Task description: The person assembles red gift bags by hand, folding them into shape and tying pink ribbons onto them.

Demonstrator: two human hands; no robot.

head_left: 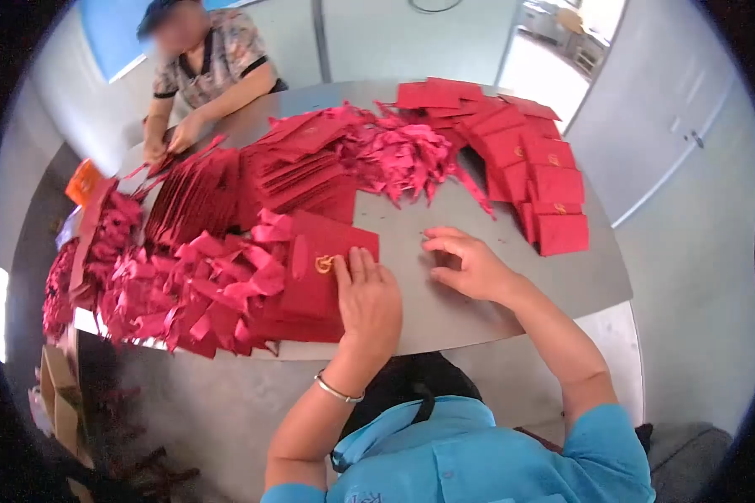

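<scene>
Red card stock covers the grey table (512, 285). The left hand (367, 302) lies flat, fingers together, pressing the top red envelope (331, 264) of a stack at the near edge; its gold clasp (324, 264) shows beside the thumb, long axis running away from the person. The right hand (470, 264) rests on bare tabletop, fingers loosely curled, holding nothing. Pink ribbons (184, 285) lie just left.
</scene>
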